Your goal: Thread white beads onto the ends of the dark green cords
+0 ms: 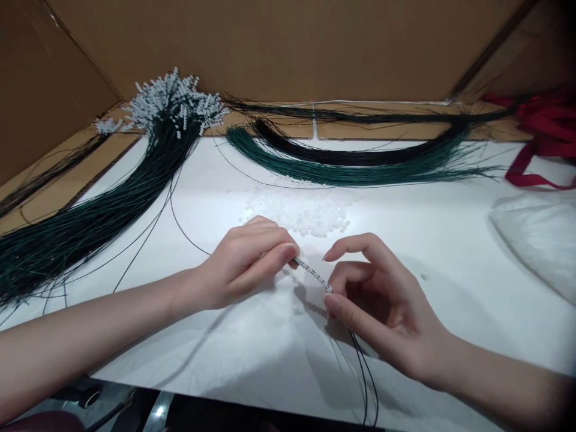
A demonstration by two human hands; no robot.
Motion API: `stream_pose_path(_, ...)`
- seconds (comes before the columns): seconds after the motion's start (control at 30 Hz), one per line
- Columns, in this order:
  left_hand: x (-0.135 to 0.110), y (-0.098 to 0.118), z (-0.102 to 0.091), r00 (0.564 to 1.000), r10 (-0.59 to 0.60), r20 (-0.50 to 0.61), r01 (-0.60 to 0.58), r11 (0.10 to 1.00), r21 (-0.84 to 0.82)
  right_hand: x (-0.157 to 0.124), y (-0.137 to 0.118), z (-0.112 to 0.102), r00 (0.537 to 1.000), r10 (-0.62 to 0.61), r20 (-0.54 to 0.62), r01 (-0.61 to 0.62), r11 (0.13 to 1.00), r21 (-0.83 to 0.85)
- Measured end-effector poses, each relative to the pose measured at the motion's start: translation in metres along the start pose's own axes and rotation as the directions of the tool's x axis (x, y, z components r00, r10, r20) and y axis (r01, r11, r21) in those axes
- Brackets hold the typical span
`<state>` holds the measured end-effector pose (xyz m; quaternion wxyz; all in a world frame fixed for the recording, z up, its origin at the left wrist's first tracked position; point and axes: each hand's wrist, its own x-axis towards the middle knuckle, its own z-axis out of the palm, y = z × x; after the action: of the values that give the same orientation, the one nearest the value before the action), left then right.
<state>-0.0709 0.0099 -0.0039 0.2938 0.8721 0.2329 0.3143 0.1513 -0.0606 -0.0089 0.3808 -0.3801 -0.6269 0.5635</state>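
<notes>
A short string of small white beads on dark wire stretches between my two hands. My left hand pinches its upper left end between thumb and forefinger. At the lower right end, the thumb and a bent finger of my right hand close on the last beads, while the forefinger is raised and curved away. Dark wire ends hang below my right hand toward the table's front edge. Just beyond my hands lies a spread of loose white beads on the white tabletop.
To the left lies a thick bundle of green wires, its far ends tipped with white beads. Green wires and black wires lie behind the loose beads. Red ribbon and a clear plastic bag are at right. Cardboard walls enclose the back.
</notes>
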Motion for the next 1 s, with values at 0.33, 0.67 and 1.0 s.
stream_pose_path(0.33,-0.0023,-0.005,0.0016,0.988,0.156,0.017,-0.152,0.979,-0.132,0.0031,0.0009,-0.0008,0.999,0.042,-0.001,-0.042,0.996,0.078)
stream_pose_path(0.67,-0.0014,-0.0032,0.0034,0.991,0.121,-0.056,-0.124,0.991,-0.044,0.0046,0.0034,0.0013,1.0,0.017,0.012,-0.018,0.995,0.097)
stream_pose_path(1.0,-0.0017,-0.0029,0.0041,0.985,0.158,-0.07,-0.16,0.987,-0.027,0.0037,0.0044,0.0019,0.998,-0.066,-0.002,0.066,0.998,0.019)
